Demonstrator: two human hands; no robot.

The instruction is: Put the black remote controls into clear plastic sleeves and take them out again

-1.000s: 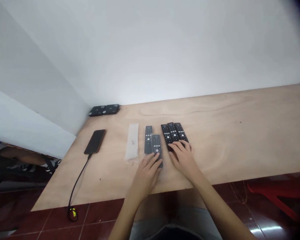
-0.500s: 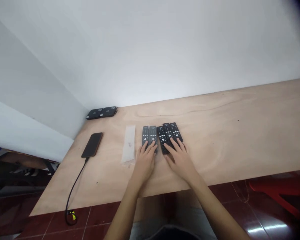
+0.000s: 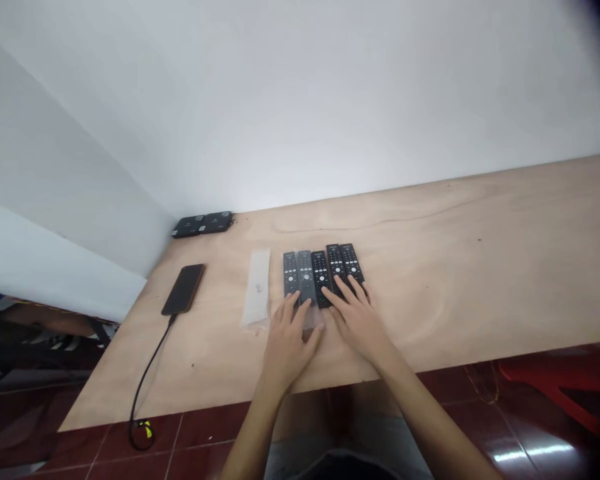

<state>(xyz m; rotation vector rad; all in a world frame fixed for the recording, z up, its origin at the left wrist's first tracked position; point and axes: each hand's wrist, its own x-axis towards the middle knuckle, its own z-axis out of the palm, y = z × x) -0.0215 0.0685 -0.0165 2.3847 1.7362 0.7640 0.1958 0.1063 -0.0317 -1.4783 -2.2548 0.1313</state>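
Several remote controls lie side by side on the wooden table point(image 3: 445, 280). The two on the left, a remote control point(image 3: 290, 267) and its neighbour point(image 3: 305, 267), look greyer, in clear plastic sleeves. Three bare black ones follow: a middle remote control point(image 3: 320, 265), one standing slightly higher point(image 3: 335, 257) and the rightmost point(image 3: 350, 257). My left hand point(image 3: 287, 337) rests with fingers spread at the lower ends of the sleeved pair. My right hand point(image 3: 357, 317) lies open, fingertips touching the lower parts of the black remotes. Neither hand grips anything.
An empty-looking translucent plastic sleeve point(image 3: 257, 287) lies left of the remotes. Farther left is a phone point(image 3: 184, 288) with a black cable point(image 3: 147, 373) hanging over the table edge. Two black boxes point(image 3: 203, 225) sit by the wall point(image 3: 330, 100). A red stool point(image 3: 555, 380) stands below at right.
My left hand has drawn back toward me, down the sleeved remotes. The middle black remote has shifted left against the sleeved pair, and my right hand stays on the black ones.
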